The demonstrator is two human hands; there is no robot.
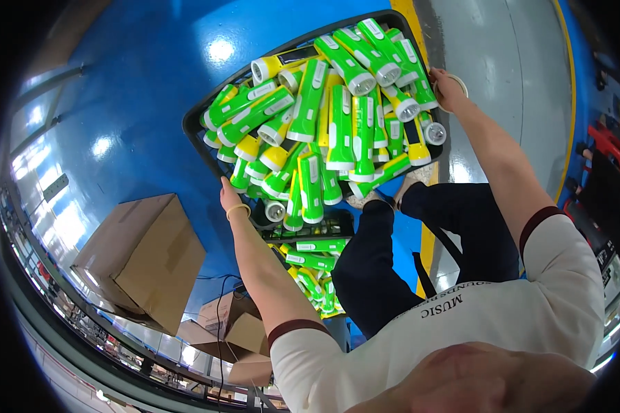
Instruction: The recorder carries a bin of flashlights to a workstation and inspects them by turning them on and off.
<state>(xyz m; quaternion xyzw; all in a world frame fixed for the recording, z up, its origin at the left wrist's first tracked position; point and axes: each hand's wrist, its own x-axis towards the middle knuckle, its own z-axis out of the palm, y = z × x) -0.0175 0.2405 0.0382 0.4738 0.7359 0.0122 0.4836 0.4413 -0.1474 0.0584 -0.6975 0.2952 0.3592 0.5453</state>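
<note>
A black plastic crate [194,131] is held out in front of me, heaped above its rim with green and yellow flashlights [340,127] that have white-rimmed heads. My left hand [230,195] is closed on the crate's near left side, its fingers mostly hidden by the wall. At the right side, my right hand [449,91] grips the rim, with its fingers partly out of sight. The flashlights lie in all directions; some have dark panels along the body. Neither hand touches a single flashlight. Each wrist wears a band.
Below the held crate, partly covered by it, is a second lot of flashlights [311,260] in a dark crate. A large cardboard box [148,258] and an open carton [244,334] stand at the left. A yellow line [428,241] crosses the blue floor [141,89] beside my legs.
</note>
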